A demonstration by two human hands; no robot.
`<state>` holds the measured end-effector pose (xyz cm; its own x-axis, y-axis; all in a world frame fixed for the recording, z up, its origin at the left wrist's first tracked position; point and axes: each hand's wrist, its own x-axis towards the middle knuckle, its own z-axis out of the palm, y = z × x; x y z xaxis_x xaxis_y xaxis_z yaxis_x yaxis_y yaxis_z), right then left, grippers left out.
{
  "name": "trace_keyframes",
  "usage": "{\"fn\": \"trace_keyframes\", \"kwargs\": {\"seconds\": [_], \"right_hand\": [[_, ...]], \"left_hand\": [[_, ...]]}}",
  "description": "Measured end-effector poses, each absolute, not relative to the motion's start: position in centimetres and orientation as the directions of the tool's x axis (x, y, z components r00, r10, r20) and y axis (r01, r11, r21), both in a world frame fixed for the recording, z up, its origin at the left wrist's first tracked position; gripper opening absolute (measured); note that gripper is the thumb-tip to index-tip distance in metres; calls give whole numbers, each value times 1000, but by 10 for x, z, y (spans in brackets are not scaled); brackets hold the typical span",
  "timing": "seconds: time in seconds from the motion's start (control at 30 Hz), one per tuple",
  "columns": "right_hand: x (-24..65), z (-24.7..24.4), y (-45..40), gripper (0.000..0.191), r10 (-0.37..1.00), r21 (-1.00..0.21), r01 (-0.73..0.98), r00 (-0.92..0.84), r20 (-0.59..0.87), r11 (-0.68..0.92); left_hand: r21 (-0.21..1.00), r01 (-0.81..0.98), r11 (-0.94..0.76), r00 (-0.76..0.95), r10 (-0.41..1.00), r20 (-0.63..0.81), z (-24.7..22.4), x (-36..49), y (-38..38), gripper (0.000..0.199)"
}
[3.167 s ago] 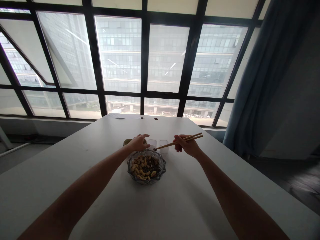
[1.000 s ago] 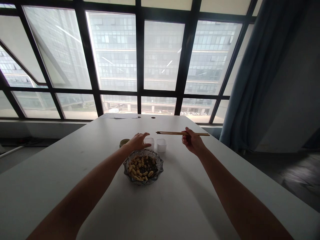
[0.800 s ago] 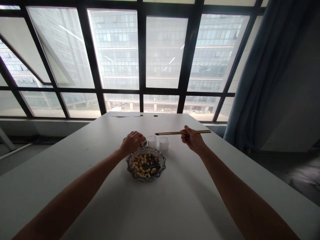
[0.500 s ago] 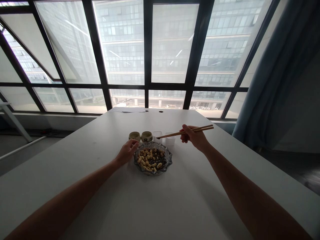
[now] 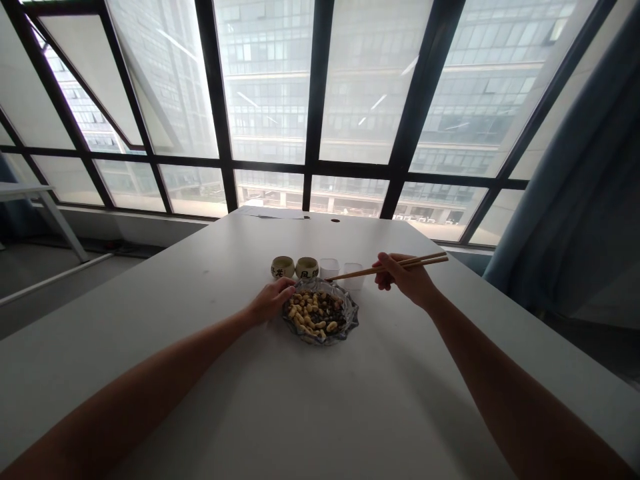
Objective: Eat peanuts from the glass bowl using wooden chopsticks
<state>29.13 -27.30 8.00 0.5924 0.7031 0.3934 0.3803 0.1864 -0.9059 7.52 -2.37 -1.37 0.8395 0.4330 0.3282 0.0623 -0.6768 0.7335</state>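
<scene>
My right hand (image 5: 407, 277) grips a pair of wooden chopsticks (image 5: 370, 270), which point left. Their tips are just above the far rim of a scalloped glass bowl (image 5: 353, 319), in front of a clear plastic cup (image 5: 329, 265). I cannot make out whether the tips hold anything. In the bowl lie peanuts in shells (image 5: 307, 317) and small dark pieces, perhaps seeds (image 5: 337, 312). My left hand (image 5: 273, 300) has its fingers closed on the bowl's left rim.
Two small pale cups with dark lettering, a left one (image 5: 283, 267) and a right one (image 5: 307, 268), stand behind the bowl. Another clear cup (image 5: 354, 275) is to their right. All rest on a white table (image 5: 320, 407). Paper (image 5: 273, 213) lies at its far edge, near windows.
The view has shifted, moving everything rightward in the picture. The chopstick tips, which had a dark bit at them by the clear cup, are now lower and closer to the bowl's rim.
</scene>
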Motion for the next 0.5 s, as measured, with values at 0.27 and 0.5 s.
{"fn": "trace_keyframes", "kwargs": {"seconds": [0.27,0.5], "right_hand": [[294,76,-272,56,701,-922,332,610,371,199],[298,58,-263,54,415,-903,351,804,427,249]], "left_hand": [[724,62,-687,843,425,331,-16,75,-22,44],[718,64,-694,843,422,333,-14,74,-24,44]]}}
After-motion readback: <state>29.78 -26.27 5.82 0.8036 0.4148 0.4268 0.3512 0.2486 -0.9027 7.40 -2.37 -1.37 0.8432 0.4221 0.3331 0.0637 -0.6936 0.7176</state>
